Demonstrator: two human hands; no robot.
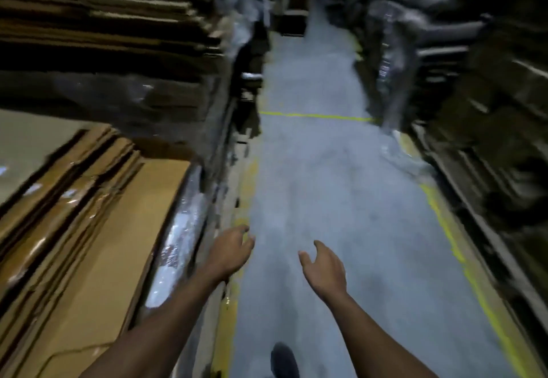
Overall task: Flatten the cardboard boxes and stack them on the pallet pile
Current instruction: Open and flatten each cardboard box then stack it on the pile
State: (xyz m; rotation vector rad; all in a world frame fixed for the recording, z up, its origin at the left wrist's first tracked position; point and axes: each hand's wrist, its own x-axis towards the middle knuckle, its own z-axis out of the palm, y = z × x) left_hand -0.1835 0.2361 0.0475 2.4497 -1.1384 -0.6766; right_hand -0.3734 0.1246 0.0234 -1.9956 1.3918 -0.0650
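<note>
A pile of flattened brown cardboard boxes (98, 229) lies at the lower left, its side wrapped in shiny plastic film (178, 244). My left hand (229, 251) hangs over the pile's right edge, fingers loosely curled, holding nothing. My right hand (324, 268) is out over the grey floor, fingers relaxed and empty. Both hands are apart from the cardboard. The whole view is motion-blurred.
A grey concrete aisle (326, 184) with yellow lines (314, 115) runs ahead. Tall stacks of flat cardboard (103, 21) stand at upper left; dark wrapped pallet loads (474, 81) line the right. A dark crate (293, 1) stands at the far end. My shoe (283, 361) shows below.
</note>
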